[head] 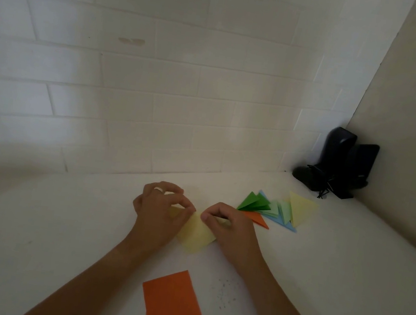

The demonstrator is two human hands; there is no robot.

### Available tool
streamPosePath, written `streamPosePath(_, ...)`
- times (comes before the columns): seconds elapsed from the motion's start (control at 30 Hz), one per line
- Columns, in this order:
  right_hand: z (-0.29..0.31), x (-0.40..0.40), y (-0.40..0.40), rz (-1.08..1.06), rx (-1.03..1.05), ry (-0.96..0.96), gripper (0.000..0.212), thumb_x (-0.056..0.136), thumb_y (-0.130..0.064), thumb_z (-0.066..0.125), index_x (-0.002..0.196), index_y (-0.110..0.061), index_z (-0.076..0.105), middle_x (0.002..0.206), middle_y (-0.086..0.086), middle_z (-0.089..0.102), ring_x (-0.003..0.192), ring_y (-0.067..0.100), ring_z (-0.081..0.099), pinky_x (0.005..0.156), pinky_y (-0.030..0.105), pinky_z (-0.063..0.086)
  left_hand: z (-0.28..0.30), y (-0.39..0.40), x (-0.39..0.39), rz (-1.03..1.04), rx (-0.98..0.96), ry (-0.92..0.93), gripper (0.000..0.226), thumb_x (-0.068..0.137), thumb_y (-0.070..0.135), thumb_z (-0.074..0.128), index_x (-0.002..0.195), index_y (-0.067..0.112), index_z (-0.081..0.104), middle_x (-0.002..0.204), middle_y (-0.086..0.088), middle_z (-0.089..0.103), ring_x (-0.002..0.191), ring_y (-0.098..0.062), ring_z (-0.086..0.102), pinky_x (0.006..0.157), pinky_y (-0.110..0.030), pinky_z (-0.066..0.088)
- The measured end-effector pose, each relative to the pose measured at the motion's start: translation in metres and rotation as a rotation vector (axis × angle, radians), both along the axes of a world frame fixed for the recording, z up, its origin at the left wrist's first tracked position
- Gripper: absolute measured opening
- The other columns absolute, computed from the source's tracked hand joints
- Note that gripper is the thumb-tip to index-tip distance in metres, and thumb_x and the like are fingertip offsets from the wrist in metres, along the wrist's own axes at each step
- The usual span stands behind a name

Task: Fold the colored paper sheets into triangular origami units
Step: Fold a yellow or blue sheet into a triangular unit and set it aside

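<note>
Apparently pinched, yellow paper (197, 232), both hands

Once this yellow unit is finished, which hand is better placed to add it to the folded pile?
Probably the right hand: the pile of folded triangles lies just beyond it, while the left hand sits across the yellow paper, farther away.

Both hands (164, 208) (228, 229) curled, fingertips pinching
</note>
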State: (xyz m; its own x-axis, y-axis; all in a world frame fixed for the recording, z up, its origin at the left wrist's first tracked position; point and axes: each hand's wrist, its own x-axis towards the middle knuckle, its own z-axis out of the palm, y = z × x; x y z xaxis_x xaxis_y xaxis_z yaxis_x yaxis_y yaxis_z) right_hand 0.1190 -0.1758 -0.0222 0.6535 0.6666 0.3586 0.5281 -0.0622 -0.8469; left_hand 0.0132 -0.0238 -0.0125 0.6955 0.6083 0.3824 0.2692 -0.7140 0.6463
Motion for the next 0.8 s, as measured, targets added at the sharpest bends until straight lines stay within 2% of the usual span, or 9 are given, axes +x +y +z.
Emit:
streamPosePath(0.13, -0.0002, 0.0002, 0.0006, -0.054, -0.001, 0.025, 0.014, 0.095, -0.018, 0.070, 0.082, -0.017, 0.072, 0.078, -0.010, 0.069, 0.074, 0.001, 0.060, 0.065, 0.014, 0.041, -0.0008, 0.0027, -0.0002, -0.003, -0.032, 0.008, 0.027, 0.090, 0.028, 0.076, 0.075, 0.047, 0.064, 0.101, 0.019, 0.057, 0.111, -0.004, 0.038, 0.088, -0.027, 0.014)
streamPosePath(0.23, -0.0001, 0.0006, -0.0006, -0.115, 0.034, 0.058, 0.017, 0.097, -0.020, 0.067, 0.080, -0.016, 0.068, 0.072, -0.008, 0.063, 0.065, 0.002, 0.052, 0.061, 0.016, 0.039, 0.0001, 0.0043, -0.0003, 0.033, -0.043, 0.018, 0.025, 0.095, 0.025, 0.068, 0.078, 0.044, 0.065, 0.091, 0.014, 0.061, 0.104, -0.009, 0.050, 0.085, -0.032, 0.020)
streamPosePath(0.33, -0.0006, 0.0017, -0.0020, -0.134, 0.047, 0.089, 0.020, 0.099, -0.020, 0.064, 0.079, -0.015, 0.063, 0.072, 0.002, 0.060, 0.067, 0.008, 0.051, 0.063, 0.021, 0.041, -0.0005, 0.0038, -0.0017, 0.025, -0.045, 0.026, 0.027, 0.095, 0.024, 0.066, 0.076, 0.042, 0.065, 0.083, 0.012, 0.062, 0.088, -0.003, 0.056, 0.086, -0.035, 0.028)
streamPosePath(0.4, 0.0000, 0.0015, -0.0026, -0.123, 0.032, 0.080, 0.022, 0.100, -0.018, 0.063, 0.078, -0.014, 0.059, 0.068, -0.003, 0.054, 0.065, 0.007, 0.047, 0.061, 0.019, 0.039, -0.0018, 0.0042, -0.0013, 0.016, -0.032, 0.041, 0.027, 0.094, 0.025, 0.066, 0.074, 0.043, 0.064, 0.080, 0.014, 0.063, 0.083, 0.005, 0.054, 0.092, -0.038, 0.033)
streamPosePath(0.57, 0.0005, 0.0015, -0.0013, -0.133, 0.029, 0.052, 0.023, 0.099, -0.016, 0.064, 0.077, -0.015, 0.059, 0.065, -0.013, 0.052, 0.061, 0.002, 0.043, 0.058, 0.015, 0.038, -0.0032, 0.0016, -0.0008, -0.013, 0.054, 0.099, 0.014, 0.091, 0.032, 0.070, 0.079, 0.040, 0.073, 0.082, 0.020, 0.062, 0.092, 0.001, 0.053, 0.091, -0.034, 0.023)
streamPosePath(0.63, 0.0003, 0.0019, -0.0007, -0.158, 0.050, 0.062, 0.014, 0.097, -0.017, 0.067, 0.083, -0.016, 0.065, 0.069, -0.012, 0.056, 0.062, 0.001, 0.047, 0.060, 0.015, 0.039, -0.0032, 0.0019, -0.0019, -0.080, 0.029, 0.063, 0.017, 0.090, 0.031, 0.073, 0.076, 0.041, 0.071, 0.081, 0.019, 0.064, 0.089, 0.002, 0.053, 0.087, -0.031, 0.021)
streamPosePath(0.67, 0.0004, 0.0014, -0.0009, -0.165, 0.067, 0.092, 0.006, 0.097, -0.018, 0.069, 0.091, -0.018, 0.067, 0.070, -0.011, 0.056, 0.062, 0.000, 0.047, 0.060, 0.014, 0.040, -0.0035, 0.0028, -0.0024, -0.115, 0.013, 0.045, 0.022, 0.089, 0.029, 0.075, 0.073, 0.042, 0.068, 0.079, 0.018, 0.064, 0.085, 0.003, 0.053, 0.087, -0.032, 0.025)
streamPosePath(0.73, -0.0003, 0.0005, -0.0010, -0.158, 0.104, 0.177, 0.017, 0.095, -0.021, 0.073, 0.109, -0.023, 0.063, 0.068, -0.009, 0.052, 0.060, 0.000, 0.046, 0.058, 0.014, 0.040, -0.0039, 0.0048, -0.0032, -0.177, -0.041, -0.024, 0.029, 0.088, 0.021, 0.077, 0.070, 0.042, 0.065, 0.074, 0.017, 0.065, 0.076, 0.003, 0.056, 0.080, -0.025, 0.039)
streamPosePath(0.8, -0.0009, 0.0006, -0.0006, -0.133, 0.118, 0.231, 0.029, 0.093, -0.025, 0.075, 0.116, -0.026, 0.058, 0.068, -0.007, 0.054, 0.062, 0.001, 0.050, 0.060, 0.016, 0.042, -0.0027, 0.0039, -0.0049, -0.205, -0.124, -0.092, 0.026, 0.088, 0.013, 0.077, 0.073, 0.033, 0.069, 0.072, 0.014, 0.066, 0.071, 0.001, 0.057, 0.068, -0.012, 0.040)
